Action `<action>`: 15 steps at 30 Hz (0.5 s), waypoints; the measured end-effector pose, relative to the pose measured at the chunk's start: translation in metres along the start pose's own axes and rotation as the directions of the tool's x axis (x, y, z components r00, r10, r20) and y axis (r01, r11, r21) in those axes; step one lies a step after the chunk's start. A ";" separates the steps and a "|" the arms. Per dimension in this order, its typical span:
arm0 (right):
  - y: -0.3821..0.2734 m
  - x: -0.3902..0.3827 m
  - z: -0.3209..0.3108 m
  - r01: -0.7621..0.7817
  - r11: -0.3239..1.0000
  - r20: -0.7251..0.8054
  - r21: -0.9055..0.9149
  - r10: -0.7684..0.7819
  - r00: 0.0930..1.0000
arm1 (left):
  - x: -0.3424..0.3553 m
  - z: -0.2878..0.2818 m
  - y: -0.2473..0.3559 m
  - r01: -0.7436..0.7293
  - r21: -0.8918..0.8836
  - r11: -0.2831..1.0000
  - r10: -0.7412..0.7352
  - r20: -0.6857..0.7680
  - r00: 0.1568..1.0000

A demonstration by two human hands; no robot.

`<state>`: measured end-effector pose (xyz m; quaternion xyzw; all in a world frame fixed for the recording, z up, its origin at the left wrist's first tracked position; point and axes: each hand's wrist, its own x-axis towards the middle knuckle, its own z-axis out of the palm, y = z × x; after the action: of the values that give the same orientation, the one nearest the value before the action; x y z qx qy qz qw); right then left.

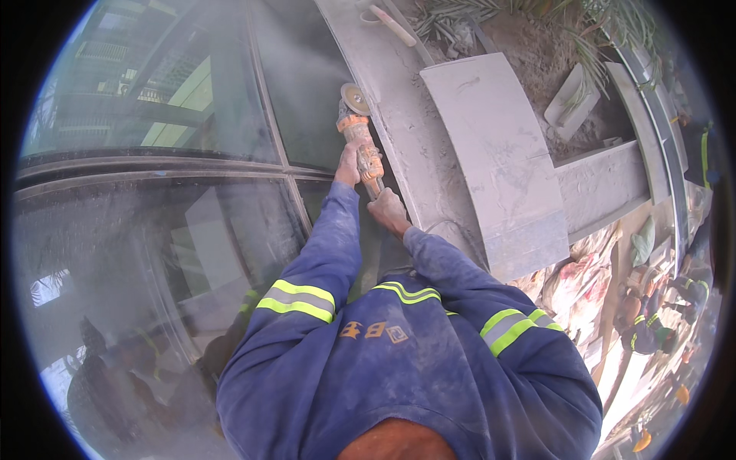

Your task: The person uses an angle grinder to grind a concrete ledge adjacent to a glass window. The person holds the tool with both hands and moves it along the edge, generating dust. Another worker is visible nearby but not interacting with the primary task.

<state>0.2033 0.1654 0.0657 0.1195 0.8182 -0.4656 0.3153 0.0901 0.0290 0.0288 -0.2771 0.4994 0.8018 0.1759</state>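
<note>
An orange angle grinder (360, 142) with a round, pale disc (354, 97) is in both my hands. My left hand (348, 163) grips the side of its body, and my right hand (389, 211) is closed around its rear end, lower down. The disc is at the edge of a dusty grey stone ledge (395, 130), beside a tall glass pane (295, 88); whether it touches the stone I cannot tell. Pale dust hangs in front of the glass.
A loose grey slab (494, 153) lies on the ledge beside a sunken planter (521, 31) with palm fronds and a roller-like tool (393, 24). Dark window frames (153, 173) run at left. Several people (648, 326) in reflective workwear are far down at right.
</note>
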 end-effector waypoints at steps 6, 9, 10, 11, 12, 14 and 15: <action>0.005 -0.004 0.003 -0.019 1.000 0.017 -0.021 0.019 1.000 | -0.009 0.004 0.002 0.034 -0.019 0.999 -0.034 -0.004 0.999; 0.009 -0.008 0.004 -0.015 0.999 0.011 -0.041 0.016 1.000 | -0.013 0.001 -0.003 0.050 -0.038 0.998 -0.050 0.017 0.999; 0.008 -0.010 0.004 -0.010 0.999 0.009 -0.047 0.011 1.000 | -0.014 -0.001 -0.004 0.045 -0.042 0.998 -0.044 0.029 0.999; 0.008 -0.012 0.003 -0.013 0.999 0.015 -0.051 0.014 1.000 | -0.015 -0.003 -0.006 0.040 -0.046 0.998 -0.038 0.041 0.998; 0.007 -0.015 0.003 -0.015 0.998 0.021 -0.054 0.016 1.000 | -0.015 -0.004 -0.007 0.046 -0.049 0.998 -0.044 0.037 0.998; 0.009 -0.018 0.003 -0.016 0.998 0.021 -0.059 0.017 1.000 | -0.016 -0.004 -0.010 0.060 -0.054 0.997 -0.058 0.031 0.998; 0.010 -0.019 0.003 -0.013 0.998 0.016 -0.060 0.014 1.000 | -0.016 -0.005 -0.011 0.056 -0.057 0.997 -0.054 0.031 0.998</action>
<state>0.2236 0.1700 0.0697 0.1119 0.8285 -0.4395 0.3285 0.1101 0.0295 0.0295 -0.2838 0.4655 0.8148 0.1971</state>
